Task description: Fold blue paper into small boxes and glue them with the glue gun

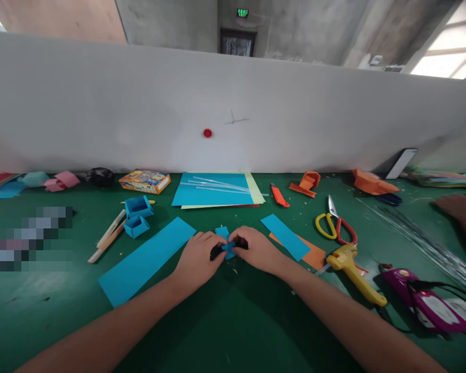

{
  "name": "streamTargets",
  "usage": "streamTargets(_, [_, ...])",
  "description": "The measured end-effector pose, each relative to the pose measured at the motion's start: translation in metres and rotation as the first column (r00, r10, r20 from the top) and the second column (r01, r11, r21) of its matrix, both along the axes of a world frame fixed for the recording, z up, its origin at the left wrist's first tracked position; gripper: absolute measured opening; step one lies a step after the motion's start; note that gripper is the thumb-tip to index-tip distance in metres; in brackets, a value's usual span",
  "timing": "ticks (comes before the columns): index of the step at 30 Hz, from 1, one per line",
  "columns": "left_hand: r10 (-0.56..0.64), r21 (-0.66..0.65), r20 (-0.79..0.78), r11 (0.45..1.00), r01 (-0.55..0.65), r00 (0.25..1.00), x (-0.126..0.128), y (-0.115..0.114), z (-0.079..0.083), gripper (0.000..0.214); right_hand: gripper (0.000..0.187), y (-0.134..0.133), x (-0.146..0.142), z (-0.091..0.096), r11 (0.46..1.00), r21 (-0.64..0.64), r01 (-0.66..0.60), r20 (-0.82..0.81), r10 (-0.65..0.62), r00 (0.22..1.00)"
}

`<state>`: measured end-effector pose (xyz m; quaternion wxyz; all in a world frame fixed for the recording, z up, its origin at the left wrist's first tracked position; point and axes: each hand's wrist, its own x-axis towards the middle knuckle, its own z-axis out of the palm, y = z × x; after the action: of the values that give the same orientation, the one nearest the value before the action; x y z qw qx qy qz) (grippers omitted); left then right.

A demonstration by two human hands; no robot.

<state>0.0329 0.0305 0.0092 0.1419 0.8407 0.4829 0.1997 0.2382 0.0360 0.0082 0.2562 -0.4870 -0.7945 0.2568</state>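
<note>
Both my hands meet at the middle of the green table (225, 331). My left hand (199, 257) and my right hand (256, 249) pinch a small folded blue paper piece (226, 243) between their fingertips, with something dark under it that I cannot make out. A long blue paper strip (145, 260) lies just left of my left hand. A shorter blue strip (285, 236) on an orange sheet (314, 255) lies right of my right hand. Two small blue paper boxes (137, 215) stand further left.
Blue and yellow sheets with glue sticks (217, 190) lie at the back. Scissors (334, 224), a yellow glue gun (353, 269), a purple tool (423, 300), an orange knife (279, 196), orange paper shapes (308, 182), wires (431, 243) and a colourful box (145, 181) surround. Another person's hand (460, 212) is at right.
</note>
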Motion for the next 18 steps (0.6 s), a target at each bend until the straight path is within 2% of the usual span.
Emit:
streamTargets(3, [-0.016, 0.046, -0.068, 0.999, 0.02, 0.998, -0.003, 0.002, -0.001, 0.019, 0.019, 0.003, 0.003, -0.002, 1.0, 0.015, 0.009, 0.006, -0.009, 1.0])
streamTargets(6, [-0.028, 0.145, -0.207, 0.988, 0.059, 0.978, -0.006, 0.001, -0.001, 0.022, 0.018, 0.004, 0.005, -0.005, 1.0, 0.022, 0.007, 0.013, -0.007, 1.0])
streamTargets(10, [-0.062, 0.231, -0.347, 0.961, 0.149, 0.936, -0.004, -0.004, 0.003, 0.026, 0.03, 0.004, 0.004, -0.009, 0.998, 0.055, 0.017, 0.015, -0.018, 1.0])
streamTargets(12, [-0.081, 0.231, -0.364, 0.957, 0.174, 0.928, -0.003, -0.005, 0.005, 0.027, 0.029, 0.003, 0.004, -0.011, 0.997, 0.079, 0.014, 0.025, -0.016, 1.0])
streamTargets(15, [-0.114, 0.227, -0.359, 0.952, 0.205, 0.926, -0.003, -0.005, 0.006, 0.031, 0.012, 0.001, 0.006, -0.011, 0.992, 0.122, -0.033, 0.065, 0.025, 0.998])
streamTargets(18, [-0.139, 0.229, -0.368, 0.945, 0.235, 0.919, -0.006, -0.001, 0.005, 0.028, 0.014, -0.002, 0.009, -0.007, 0.982, 0.16, -0.105, 0.108, 0.088, 0.99])
